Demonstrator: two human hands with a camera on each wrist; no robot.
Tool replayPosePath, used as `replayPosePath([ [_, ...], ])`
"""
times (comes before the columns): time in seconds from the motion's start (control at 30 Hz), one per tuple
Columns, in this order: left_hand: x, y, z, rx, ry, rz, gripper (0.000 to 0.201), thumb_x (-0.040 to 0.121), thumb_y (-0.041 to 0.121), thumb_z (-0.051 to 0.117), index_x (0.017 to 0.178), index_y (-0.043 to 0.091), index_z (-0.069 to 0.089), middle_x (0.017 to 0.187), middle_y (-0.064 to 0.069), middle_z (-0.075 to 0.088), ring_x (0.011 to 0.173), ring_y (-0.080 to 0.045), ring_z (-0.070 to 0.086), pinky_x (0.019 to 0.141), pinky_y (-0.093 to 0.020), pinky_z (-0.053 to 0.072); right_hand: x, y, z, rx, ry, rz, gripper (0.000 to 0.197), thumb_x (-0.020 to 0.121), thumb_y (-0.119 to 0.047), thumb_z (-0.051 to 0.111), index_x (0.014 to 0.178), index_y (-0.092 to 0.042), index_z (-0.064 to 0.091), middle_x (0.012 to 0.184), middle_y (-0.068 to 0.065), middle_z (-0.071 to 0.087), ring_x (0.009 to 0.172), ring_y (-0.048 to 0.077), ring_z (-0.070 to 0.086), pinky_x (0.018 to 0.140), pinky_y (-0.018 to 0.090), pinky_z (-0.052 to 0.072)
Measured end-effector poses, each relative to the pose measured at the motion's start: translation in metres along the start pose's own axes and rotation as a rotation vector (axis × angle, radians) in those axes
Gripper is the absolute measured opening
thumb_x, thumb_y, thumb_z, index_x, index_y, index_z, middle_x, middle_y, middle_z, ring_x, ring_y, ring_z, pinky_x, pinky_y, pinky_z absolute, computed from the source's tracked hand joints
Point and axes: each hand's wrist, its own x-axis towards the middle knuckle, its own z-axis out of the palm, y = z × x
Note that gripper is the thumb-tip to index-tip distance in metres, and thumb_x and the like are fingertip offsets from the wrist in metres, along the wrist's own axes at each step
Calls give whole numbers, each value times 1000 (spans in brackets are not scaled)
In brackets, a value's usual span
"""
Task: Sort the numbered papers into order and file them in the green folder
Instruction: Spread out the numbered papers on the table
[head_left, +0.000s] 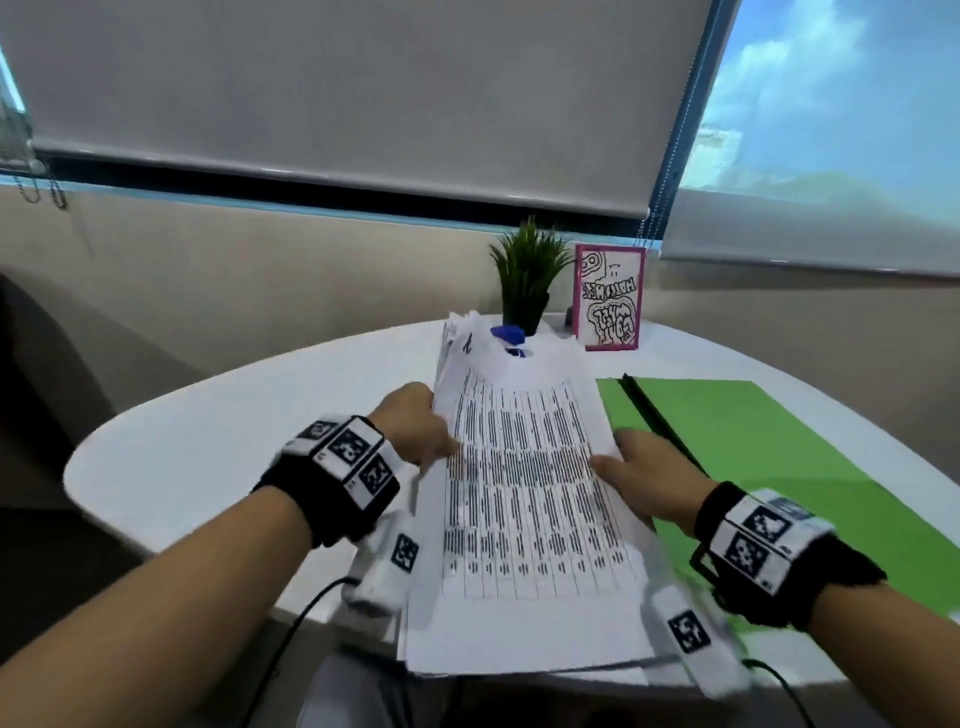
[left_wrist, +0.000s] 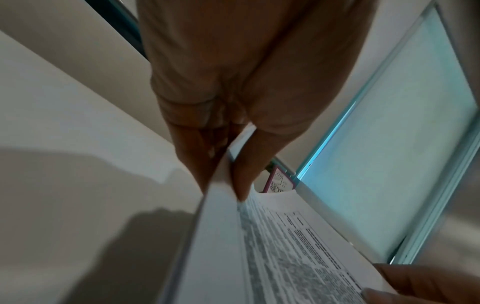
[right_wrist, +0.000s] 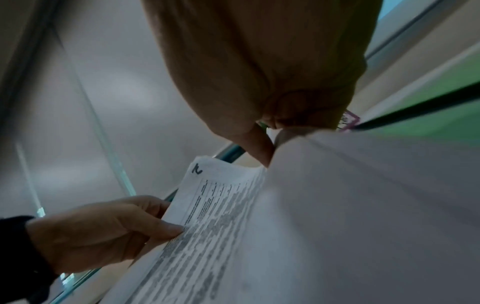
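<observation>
A stack of printed papers (head_left: 524, 493) is held up off the white table, its far end raised. My left hand (head_left: 415, 431) pinches its left edge, thumb on the top sheet and fingers beneath (left_wrist: 233, 176). My right hand (head_left: 639, 473) grips the right edge (right_wrist: 270, 152). The top sheet (right_wrist: 215, 216) carries a table of text and a handwritten number at its far left corner (right_wrist: 198, 169). The green folder (head_left: 779, 467) lies open flat on the table to the right, with a black spine strip (head_left: 654, 415).
A round white table (head_left: 218, 447) is below the papers. At its far side stand a small green plant (head_left: 527, 275), a pink-framed card (head_left: 609, 296) and a blue object (head_left: 509, 335) half hidden by the stack. A window blind hangs behind.
</observation>
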Motion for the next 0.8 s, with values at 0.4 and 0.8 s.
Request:
replayPosePath([
  [0.4, 39, -10, 15, 297, -177, -90, 30, 73, 33, 81, 83, 10, 65, 85, -7, 71, 84, -25, 68, 82, -37, 59, 13, 19, -5, -552, -124, 140, 41, 93, -58, 47, 88, -17, 48, 83, -2, 53, 75, 14, 54, 64, 27, 46],
  [0.8, 91, 4, -7, 348, 98, 58, 42, 74, 23, 77, 110, 18, 57, 108, -5, 67, 96, -26, 64, 84, -33, 52, 91, -51, -8, -602, -70, -232, 39, 90, -51, 56, 111, -19, 56, 111, 2, 61, 97, 21, 57, 84, 35, 48],
])
